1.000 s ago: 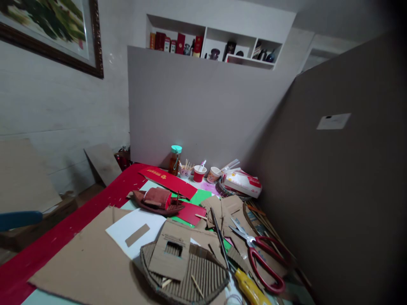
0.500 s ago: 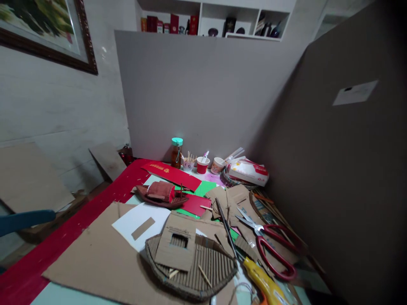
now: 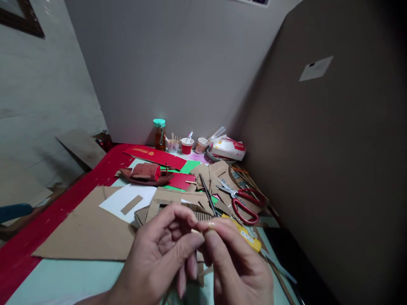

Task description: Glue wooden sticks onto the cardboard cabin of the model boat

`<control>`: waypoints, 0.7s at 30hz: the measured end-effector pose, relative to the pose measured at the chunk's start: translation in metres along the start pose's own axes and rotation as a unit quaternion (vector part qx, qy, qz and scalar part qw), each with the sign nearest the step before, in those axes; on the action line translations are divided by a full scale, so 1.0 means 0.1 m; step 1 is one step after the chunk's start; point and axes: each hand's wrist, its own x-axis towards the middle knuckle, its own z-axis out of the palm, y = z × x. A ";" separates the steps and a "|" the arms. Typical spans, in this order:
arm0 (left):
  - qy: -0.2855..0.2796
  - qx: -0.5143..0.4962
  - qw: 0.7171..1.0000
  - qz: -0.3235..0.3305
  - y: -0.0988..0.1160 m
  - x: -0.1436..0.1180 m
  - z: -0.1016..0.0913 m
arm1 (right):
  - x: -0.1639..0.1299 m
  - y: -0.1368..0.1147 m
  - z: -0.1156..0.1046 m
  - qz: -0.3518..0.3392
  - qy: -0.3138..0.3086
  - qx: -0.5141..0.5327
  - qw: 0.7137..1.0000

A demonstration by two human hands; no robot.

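Your left hand (image 3: 162, 254) and right hand (image 3: 237, 264) meet low in the view, fingertips pinched together on a thin pale stick (image 3: 196, 231), maybe a toothpick; only a short bit shows between the thumbs. Both hands are closed narrow on it, held up above the cardboard boat model (image 3: 171, 207) that lies flat on the table (image 3: 63, 279).

Risks, as I judge them: the stick is slim and probably brittle, so squeezing or bending it between both pinches could snap it. A slip drops it into the clutter under your hands, where it would be hard to find among the scraps. The yellow utility knife (image 3: 244, 237) lies just beside your right hand and the red-handled scissors (image 3: 243, 201) lie near; a careless lowering of the hand could catch on the knife.

Materials: corrugated brown cardboard, ribbed and matte, in a large flat sheet (image 3: 85, 228) and cut scraps (image 3: 213, 173). A white paper sheet (image 3: 129, 201) carries a small tan strip. A dark red boat model (image 3: 146, 174) with a curved hull sits further back on green and red paper. At the back stand a teal-capped jar (image 3: 159, 134), paper cups (image 3: 187, 145) and a tissue pack (image 3: 228, 148).
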 end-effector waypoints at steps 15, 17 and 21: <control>-0.066 0.025 0.997 -0.010 0.06 0.04 -0.20 | 0.25 -0.20 -0.32 0.115 -0.193 -0.002 0.974; -0.094 0.034 0.995 -0.023 0.06 0.07 -0.22 | 0.32 -0.26 -0.36 0.108 -0.206 -0.029 0.972; -0.094 0.049 0.994 -0.036 0.06 0.10 -0.21 | 0.44 -0.34 -0.37 0.065 -0.234 -0.076 0.967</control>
